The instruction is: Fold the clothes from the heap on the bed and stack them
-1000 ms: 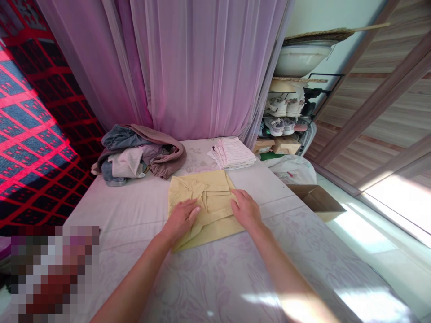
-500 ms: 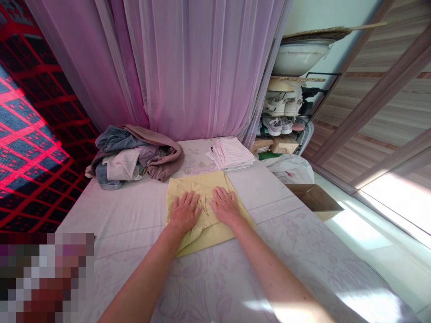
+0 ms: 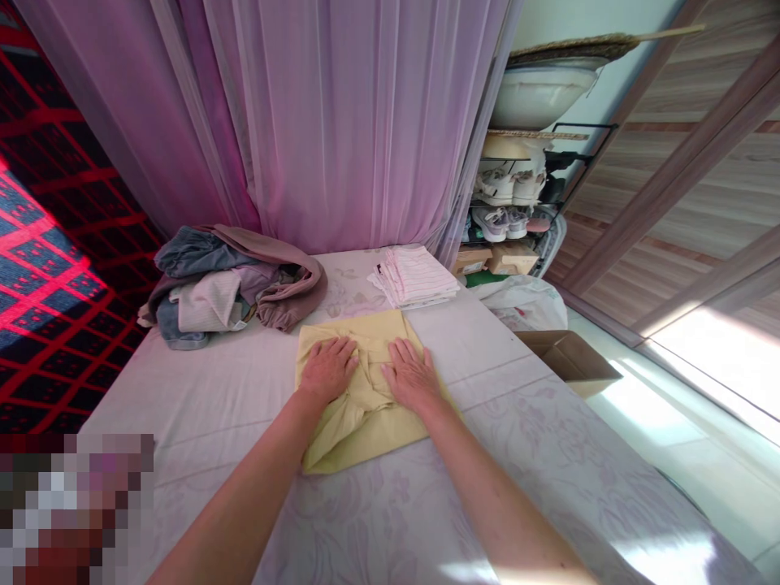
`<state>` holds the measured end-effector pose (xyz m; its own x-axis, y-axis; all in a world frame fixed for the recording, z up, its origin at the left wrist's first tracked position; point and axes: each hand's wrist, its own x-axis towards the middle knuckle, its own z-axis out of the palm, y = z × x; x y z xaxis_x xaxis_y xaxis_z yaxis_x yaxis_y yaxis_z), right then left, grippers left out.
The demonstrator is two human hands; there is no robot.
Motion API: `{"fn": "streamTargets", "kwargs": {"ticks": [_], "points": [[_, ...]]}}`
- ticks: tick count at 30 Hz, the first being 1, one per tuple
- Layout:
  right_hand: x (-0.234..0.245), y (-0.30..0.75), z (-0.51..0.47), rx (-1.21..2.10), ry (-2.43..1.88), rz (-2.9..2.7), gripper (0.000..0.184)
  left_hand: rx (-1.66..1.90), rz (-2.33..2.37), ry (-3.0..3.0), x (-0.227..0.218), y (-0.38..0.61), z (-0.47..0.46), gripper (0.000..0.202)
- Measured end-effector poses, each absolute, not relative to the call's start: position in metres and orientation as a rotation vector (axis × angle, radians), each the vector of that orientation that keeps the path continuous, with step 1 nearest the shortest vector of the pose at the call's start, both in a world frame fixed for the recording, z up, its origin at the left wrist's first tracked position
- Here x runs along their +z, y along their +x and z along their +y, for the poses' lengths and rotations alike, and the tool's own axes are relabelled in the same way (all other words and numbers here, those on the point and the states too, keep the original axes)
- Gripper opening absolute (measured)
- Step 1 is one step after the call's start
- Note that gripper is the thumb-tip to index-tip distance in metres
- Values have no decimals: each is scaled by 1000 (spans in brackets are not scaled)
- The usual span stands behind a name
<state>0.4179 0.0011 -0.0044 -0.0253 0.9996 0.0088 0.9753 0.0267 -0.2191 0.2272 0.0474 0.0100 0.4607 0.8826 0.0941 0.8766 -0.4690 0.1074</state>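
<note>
Left hand (image 3: 330,370) and right hand (image 3: 413,376) lie flat, unclenched, on one yellow garment (image 3: 370,400) (layers hard to count).

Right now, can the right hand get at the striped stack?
Probably yes: the right hand lies palm down on the yellow cloth, and only cloth and sheet show between it and the striped stack beyond.

Garment (image 3: 378,431) is lying on bedsheet (image 3: 213,390); clothes pile (image 3: 256,280) is sitting behind it, left; folded stack (image 3: 420,276) behind, right.
</note>
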Motion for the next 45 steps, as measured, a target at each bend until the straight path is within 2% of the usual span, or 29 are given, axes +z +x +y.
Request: {"fn": "streamTargets", "kwargs": {"ticks": [5, 8, 14, 18, 21, 24, 30, 36, 41, 45], "points": [[-6, 418, 1, 220, -2106, -2089, 55, 376, 1646, 2623, -5, 213, 29, 51], [-7, 418, 2, 205, -2098, -2106, 54, 355, 1628, 2645, -6, 205, 21, 53], [1, 417, -4, 130, -2071, -2072, 51, 299, 1639, 2581, 7, 196, 30, 53], [20, 390, -6, 28, -1864, -2113, 51, 323, 1730, 2560, 20, 194, 50, 51], [27, 362, 1, 117, -1711, -2219, 53, 220, 1781, 2522, 19, 196, 63, 51], [19, 350, 11, 253, -1732, -2280, 53, 133, 1834, 2454, 8, 197, 68, 52], [-1, 364, 12, 268, -1843, -2285, 53, 323, 1876, 2512, -2, 193, 67, 51], [0, 363, 9, 237, -1820, -2266, 52, 451, 1775, 2575, 11, 201, 19, 46], [-3, 363, 11, 213, -1820, -2285, 51, 332, 1583, 2587, -3, 205, -42, 55], [-2, 373, 11, 216, -1840, -2331, 52, 267, 1604, 2596, -7, 207, -51, 56]]}}
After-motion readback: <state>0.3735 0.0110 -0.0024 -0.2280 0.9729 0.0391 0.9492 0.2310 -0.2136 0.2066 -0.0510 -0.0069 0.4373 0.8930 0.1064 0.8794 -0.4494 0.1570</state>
